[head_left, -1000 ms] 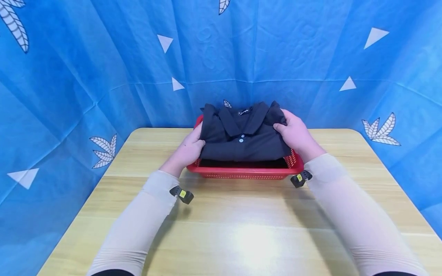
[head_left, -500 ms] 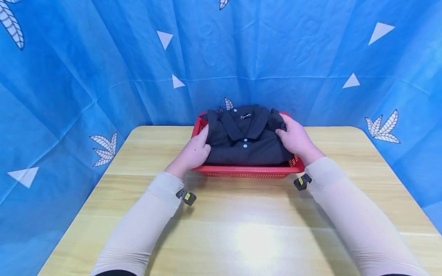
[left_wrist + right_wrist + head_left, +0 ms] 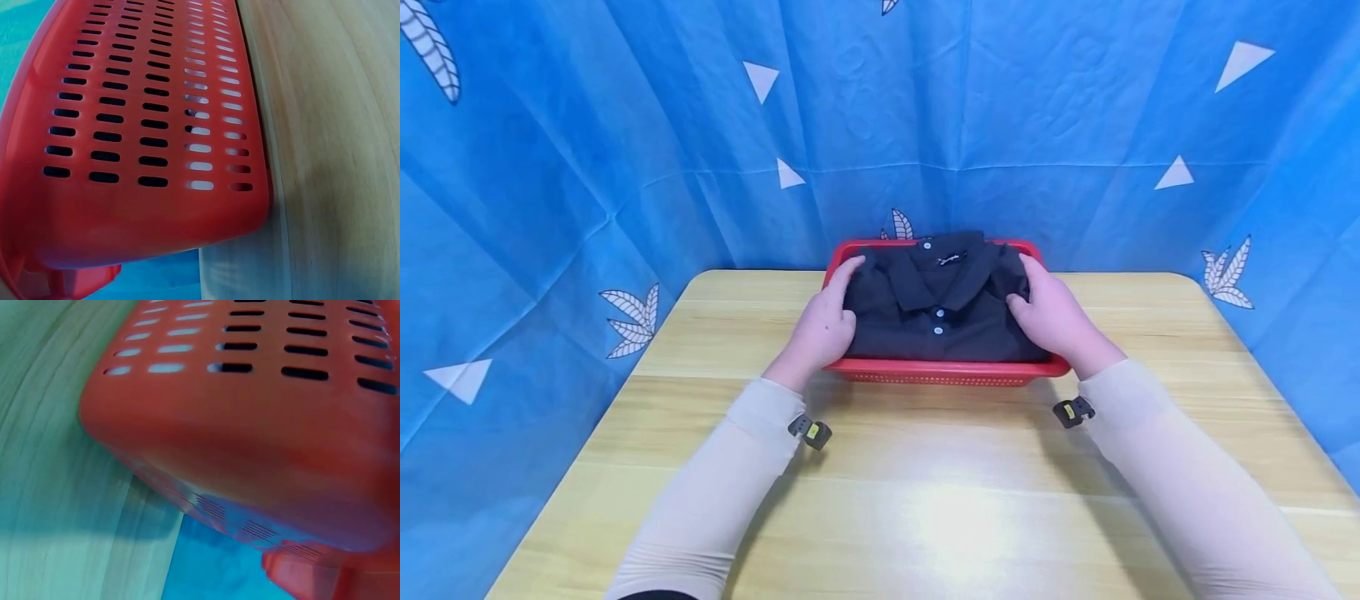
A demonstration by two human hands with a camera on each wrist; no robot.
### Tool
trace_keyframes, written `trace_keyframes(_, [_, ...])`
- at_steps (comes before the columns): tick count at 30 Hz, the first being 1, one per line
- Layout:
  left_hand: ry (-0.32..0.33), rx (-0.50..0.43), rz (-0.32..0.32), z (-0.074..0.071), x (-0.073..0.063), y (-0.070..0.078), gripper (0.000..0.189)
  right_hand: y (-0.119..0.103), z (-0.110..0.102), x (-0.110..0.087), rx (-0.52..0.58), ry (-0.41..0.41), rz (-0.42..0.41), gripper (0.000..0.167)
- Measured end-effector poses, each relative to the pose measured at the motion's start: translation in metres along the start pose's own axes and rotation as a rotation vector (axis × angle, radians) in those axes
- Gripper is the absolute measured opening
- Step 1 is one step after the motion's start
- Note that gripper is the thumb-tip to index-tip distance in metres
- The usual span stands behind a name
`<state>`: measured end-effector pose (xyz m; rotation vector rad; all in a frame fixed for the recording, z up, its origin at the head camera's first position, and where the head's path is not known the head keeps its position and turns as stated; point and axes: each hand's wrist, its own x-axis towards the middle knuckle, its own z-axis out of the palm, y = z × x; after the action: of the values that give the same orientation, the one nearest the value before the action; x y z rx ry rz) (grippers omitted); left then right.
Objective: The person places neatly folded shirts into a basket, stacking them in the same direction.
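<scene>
A dark polo shirt [image 3: 887,321], folded with its collar and white buttons facing up, lies inside a red plastic basket [image 3: 940,367]. My left hand [image 3: 822,329] is at the basket's left end, its index finger stretched along the shirt's edge and its thumb apart. At the right end, my right hand [image 3: 1054,312] rests over the rim, with thumb and index finger spread against the shirt's side. The fingertips of both hands are partly hidden down by the fabric. Both wrist views show only the slotted basket wall [image 3: 125,212], with no hand visible.
The basket stands near the back edge of a light wooden table [image 3: 880,467]. Behind and on both sides hangs a blue curtain [image 3: 865,100] with white triangles and leaf prints.
The shirt has sunk from above the rim down into the basket, between both hands. The fingers, which gripped its sides before, are now loosened and spread.
</scene>
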<state>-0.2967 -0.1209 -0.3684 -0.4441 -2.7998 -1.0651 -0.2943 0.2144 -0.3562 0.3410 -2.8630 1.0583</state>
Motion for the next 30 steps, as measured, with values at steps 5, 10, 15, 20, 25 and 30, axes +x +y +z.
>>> trace_keyframes(5, [-0.002, 0.121, 0.039, 0.003, 0.0, 0.0, 0.065, 0.0, 0.0, -0.007, -0.043, -0.004, -0.016, 0.069])
trace_keyframes(10, [-0.01, 0.243, 0.026, 0.004, -0.001, 0.002, 0.053, 0.004, 0.004, -0.007, -0.193, 0.006, -0.019, 0.069])
trace_keyframes(15, [-0.006, 0.329, 0.013, 0.006, 0.0, 0.004, 0.049, 0.01, 0.008, -0.003, -0.322, 0.005, -0.01, 0.071])
trace_keyframes(20, [0.009, 0.316, -0.021, 0.007, -0.001, 0.004, 0.048, 0.014, 0.01, -0.001, -0.266, 0.028, 0.022, 0.075])
trace_keyframes(25, [0.084, 0.276, -0.026, 0.008, -0.005, 0.001, 0.046, 0.016, 0.011, -0.002, -0.166, 0.077, 0.042, 0.071])
trace_keyframes(30, [0.143, 0.259, -0.052, 0.008, -0.007, 0.001, 0.047, 0.013, 0.009, -0.002, -0.178, 0.159, 0.041, 0.071])
